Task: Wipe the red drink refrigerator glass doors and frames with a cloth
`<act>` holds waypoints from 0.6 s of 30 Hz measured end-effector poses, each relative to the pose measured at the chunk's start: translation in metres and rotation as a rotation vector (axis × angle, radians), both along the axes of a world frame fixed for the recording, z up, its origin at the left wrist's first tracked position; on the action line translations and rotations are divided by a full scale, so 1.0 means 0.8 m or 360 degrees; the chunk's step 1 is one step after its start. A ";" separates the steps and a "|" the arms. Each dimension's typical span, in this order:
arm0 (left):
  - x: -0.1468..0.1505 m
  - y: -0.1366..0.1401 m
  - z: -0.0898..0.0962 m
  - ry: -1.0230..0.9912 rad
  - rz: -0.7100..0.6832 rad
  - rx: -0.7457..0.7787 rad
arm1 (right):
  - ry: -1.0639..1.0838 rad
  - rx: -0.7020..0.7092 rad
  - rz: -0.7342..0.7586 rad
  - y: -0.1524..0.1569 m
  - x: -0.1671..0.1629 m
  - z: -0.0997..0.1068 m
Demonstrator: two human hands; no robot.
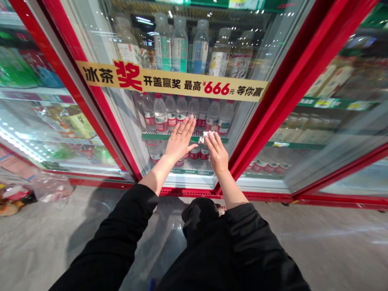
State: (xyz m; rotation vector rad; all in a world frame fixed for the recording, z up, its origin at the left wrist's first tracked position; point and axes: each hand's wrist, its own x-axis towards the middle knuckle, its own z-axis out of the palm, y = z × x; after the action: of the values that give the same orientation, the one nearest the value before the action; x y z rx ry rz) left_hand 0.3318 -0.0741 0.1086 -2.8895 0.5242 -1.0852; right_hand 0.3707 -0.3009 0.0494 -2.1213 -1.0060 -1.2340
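Observation:
My left hand (180, 138) lies flat on the glass door (127, 117) of a red-framed drinks fridge, its fingers stretched up and the thumb out to the right. Beside it, my right hand (217, 151) presses a small crumpled white tissue (205, 137) against the same pane with its fingertips. Behind the glass, water bottles with red and white labels (160, 113) stand on a shelf just beyond both hands. Above the hands, a yellow banner (178, 83) with black and red characters runs across the door.
Red door frames (273, 101) flank the pane, with more stocked fridge doors left and right. Plastic-wrapped goods (51, 188) sit on the grey floor (100, 226) at the left. My bent knee (201, 214) is close to the fridge base.

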 end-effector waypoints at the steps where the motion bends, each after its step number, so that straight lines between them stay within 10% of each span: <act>1: 0.001 0.000 -0.001 -0.0005 -0.0003 -0.0008 | -0.0026 0.0060 -0.0078 -0.006 0.004 -0.001; 9: 0.003 -0.002 -0.003 -0.0007 -0.0009 -0.0023 | 0.0064 0.0298 -0.0432 0.003 0.026 0.024; 18: 0.003 0.000 -0.004 -0.0013 0.0003 -0.0011 | 0.0070 0.0213 -0.0391 -0.025 0.014 -0.032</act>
State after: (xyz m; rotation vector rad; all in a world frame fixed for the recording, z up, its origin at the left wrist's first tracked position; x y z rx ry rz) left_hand 0.3343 -0.0742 0.1058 -2.8893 0.5186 -1.1005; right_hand 0.3816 -0.3212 0.0236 -2.2039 -0.6388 -1.3215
